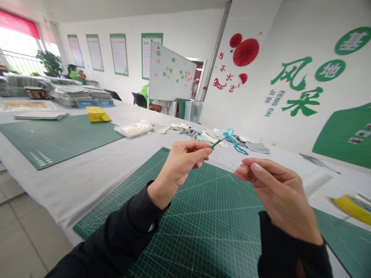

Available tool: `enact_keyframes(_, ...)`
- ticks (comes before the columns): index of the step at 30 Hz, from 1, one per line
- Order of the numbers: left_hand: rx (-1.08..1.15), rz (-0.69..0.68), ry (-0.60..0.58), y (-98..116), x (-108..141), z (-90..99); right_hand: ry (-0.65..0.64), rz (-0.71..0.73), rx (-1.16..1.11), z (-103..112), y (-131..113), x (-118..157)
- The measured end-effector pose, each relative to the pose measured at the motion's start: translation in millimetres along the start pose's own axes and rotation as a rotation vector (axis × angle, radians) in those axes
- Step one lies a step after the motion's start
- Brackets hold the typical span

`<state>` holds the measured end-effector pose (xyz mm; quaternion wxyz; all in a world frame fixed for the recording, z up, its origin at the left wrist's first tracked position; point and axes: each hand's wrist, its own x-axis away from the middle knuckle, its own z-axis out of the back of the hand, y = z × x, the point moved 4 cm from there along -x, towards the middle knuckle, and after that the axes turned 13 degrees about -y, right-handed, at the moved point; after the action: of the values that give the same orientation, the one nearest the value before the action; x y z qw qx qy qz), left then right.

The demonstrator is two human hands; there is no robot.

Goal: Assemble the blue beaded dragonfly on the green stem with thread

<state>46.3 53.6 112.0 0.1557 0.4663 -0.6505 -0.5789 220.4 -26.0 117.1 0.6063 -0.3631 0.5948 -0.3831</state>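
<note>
My left hand [185, 162] pinches the green stem [216, 144] of a small craft flower between thumb and fingers, above the green cutting mat. At the stem's upper right end is the flower's light-blue looped head [228, 133], with pale beads along some petals and one loop hanging lower right. My right hand [272, 185] is raised to the right, thumb and fingertips pressed together, apart from the flower. A very faint thin thread seems to run from near the stem toward these fingertips; its end is hidden in the pinch. The cutting mat [214, 220] lies beneath both hands.
Another green mat [63, 135] lies left, with a yellow box [97, 114] on it. A clear plastic packet [135, 128] and cloth pieces [181, 127] lie beyond. Stacked papers [69, 94] stand far left. At right is a yellow object [352, 207]. A whiteboard [171, 77] stands behind.
</note>
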Motion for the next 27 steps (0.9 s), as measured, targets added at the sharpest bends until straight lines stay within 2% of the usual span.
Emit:
enact_keyframes(7,-0.128,-0.027,0.018,-1.7,-2.6,-0.4,0.013,0.02,0.264,-3.4,-10.8,10.8)
enact_keyframes(12,-0.375,-0.052,-0.002,-1.9,-0.8,-2.8,0.017,0.03,0.404,-7.3,-20.8,15.6)
enact_keyframes(18,-0.631,-0.145,-0.036,-1.5,3.3,-5.2,-0.032,0.025,0.469,-7.5,-23.7,18.1)
enact_keyframes(24,-0.765,-0.124,-0.077,-2.4,4.5,-9.5,-0.062,0.038,0.543,-16.8,-31.4,18.5)
enact_keyframes(27,-0.854,-0.16,-0.113,-1.9,6.2,-12.4,-0.084,0.047,0.545,-21.9,-34.6,18.9)
